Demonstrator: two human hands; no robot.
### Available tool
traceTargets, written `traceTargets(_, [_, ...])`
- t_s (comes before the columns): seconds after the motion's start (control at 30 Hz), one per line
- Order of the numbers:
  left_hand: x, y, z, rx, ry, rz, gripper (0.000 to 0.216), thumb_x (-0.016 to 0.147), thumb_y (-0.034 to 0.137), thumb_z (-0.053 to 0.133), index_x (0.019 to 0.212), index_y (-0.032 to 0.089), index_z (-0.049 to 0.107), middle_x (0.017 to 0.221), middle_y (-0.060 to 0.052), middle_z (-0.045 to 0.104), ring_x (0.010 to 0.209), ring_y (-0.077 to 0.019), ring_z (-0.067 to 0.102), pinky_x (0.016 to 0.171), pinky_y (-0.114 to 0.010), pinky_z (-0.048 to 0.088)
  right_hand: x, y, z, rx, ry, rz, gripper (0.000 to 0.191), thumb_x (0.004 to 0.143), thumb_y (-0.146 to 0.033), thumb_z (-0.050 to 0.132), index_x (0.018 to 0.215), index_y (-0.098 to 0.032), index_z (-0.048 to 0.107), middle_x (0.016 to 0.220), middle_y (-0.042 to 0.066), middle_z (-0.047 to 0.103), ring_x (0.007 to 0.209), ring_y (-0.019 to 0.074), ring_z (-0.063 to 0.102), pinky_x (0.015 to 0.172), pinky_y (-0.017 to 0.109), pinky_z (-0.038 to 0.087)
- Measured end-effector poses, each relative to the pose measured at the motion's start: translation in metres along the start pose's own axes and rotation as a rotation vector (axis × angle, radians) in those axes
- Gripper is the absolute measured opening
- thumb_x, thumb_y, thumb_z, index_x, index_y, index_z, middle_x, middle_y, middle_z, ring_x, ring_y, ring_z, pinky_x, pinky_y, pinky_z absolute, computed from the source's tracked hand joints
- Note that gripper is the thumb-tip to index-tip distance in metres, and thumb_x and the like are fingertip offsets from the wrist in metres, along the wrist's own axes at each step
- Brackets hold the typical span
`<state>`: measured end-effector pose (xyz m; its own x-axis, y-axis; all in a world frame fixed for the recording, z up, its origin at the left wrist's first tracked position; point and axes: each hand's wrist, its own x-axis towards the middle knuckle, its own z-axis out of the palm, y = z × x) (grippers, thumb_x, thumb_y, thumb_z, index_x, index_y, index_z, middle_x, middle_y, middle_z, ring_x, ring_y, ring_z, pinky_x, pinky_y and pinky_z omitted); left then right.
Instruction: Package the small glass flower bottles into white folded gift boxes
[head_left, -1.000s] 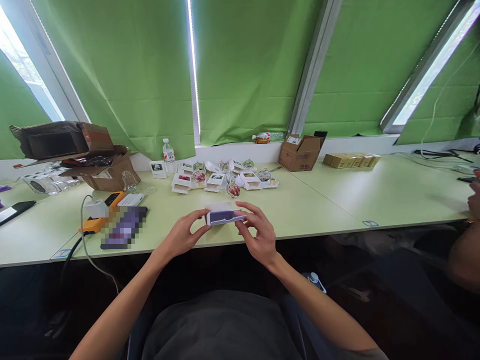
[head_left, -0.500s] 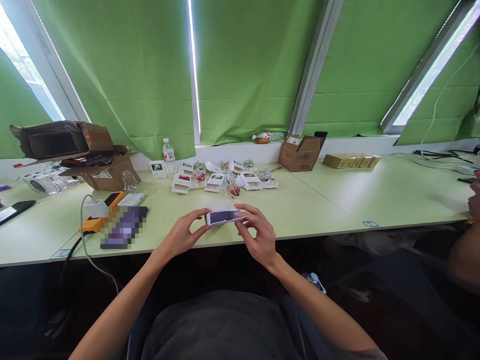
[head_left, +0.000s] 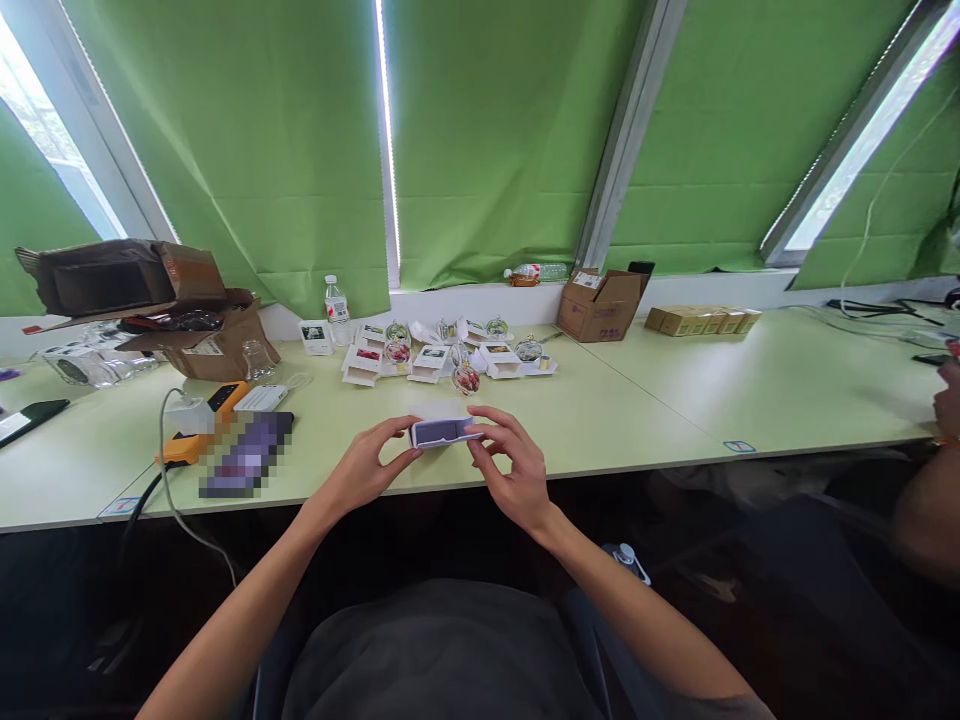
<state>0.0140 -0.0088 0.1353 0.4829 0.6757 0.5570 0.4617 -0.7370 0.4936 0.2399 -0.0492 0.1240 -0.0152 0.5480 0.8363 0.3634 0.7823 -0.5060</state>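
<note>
A small white box (head_left: 442, 431) with a purple inside is held between both hands just above the front of the pale green table (head_left: 645, 400). My left hand (head_left: 367, 468) pinches its left end with thumb and fingers. My right hand (head_left: 510, 462) grips its right end, fingers curled over the top. The box's white lid flap lies nearly flat and blurred behind the box.
Several small white boxes and glass ornaments (head_left: 450, 355) lie behind the hands. At left are open cardboard boxes (head_left: 150, 300), an orange device (head_left: 202, 425) with a cable, and a water bottle (head_left: 337, 303). A cardboard box (head_left: 602, 303) and yellow boxes (head_left: 703, 320) stand right. Another person's arm (head_left: 930, 500) is at far right.
The white lid flap, upright a second ago, has folded down towards the box. Both hands stay in nearly the same place on the box.
</note>
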Motion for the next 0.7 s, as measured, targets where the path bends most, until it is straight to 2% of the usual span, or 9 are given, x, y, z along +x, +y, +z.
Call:
traceTargets(0.37, [0.0002, -0.0006, 0.0000, -0.008, 0.007, 0.005, 0.034, 0.092, 0.034, 0.055, 0.125, 0.024, 0.053, 0.121, -0.007, 0.065, 0.105, -0.0208, 0.063, 0.094, -0.038, 0.051, -0.0011, -0.0002, 0.0008, -0.023, -0.036, -0.009, 0.019, 0.091, -0.017, 0.055, 0.106, -0.023, 0.065, 0.125, 0.011, 0.058, 0.089, 0.0179, 0.066, 0.061, 0.029, 0.059])
traceTargets(0.57, [0.0003, -0.0003, -0.0002, 0.000, 0.003, 0.019, 0.034, 0.093, 0.034, 0.054, 0.125, 0.025, 0.054, 0.123, -0.007, 0.064, 0.106, -0.0210, 0.063, 0.094, -0.038, 0.051, -0.0004, 0.0001, 0.0022, -0.057, -0.057, 0.011, 0.017, 0.092, -0.020, 0.053, 0.105, -0.023, 0.064, 0.125, 0.011, 0.057, 0.079, 0.0150, 0.065, 0.060, 0.029, 0.059])
traceTargets(0.7, [0.0005, -0.0006, -0.0003, 0.000, 0.001, 0.019, 0.034, 0.092, 0.034, 0.055, 0.125, 0.025, 0.054, 0.123, -0.006, 0.064, 0.106, -0.0205, 0.063, 0.094, -0.037, 0.051, -0.0015, -0.0010, 0.0024, -0.067, -0.042, -0.024, 0.020, 0.092, -0.017, 0.054, 0.108, -0.023, 0.063, 0.125, 0.011, 0.058, 0.089, 0.0174, 0.065, 0.062, 0.029, 0.059])
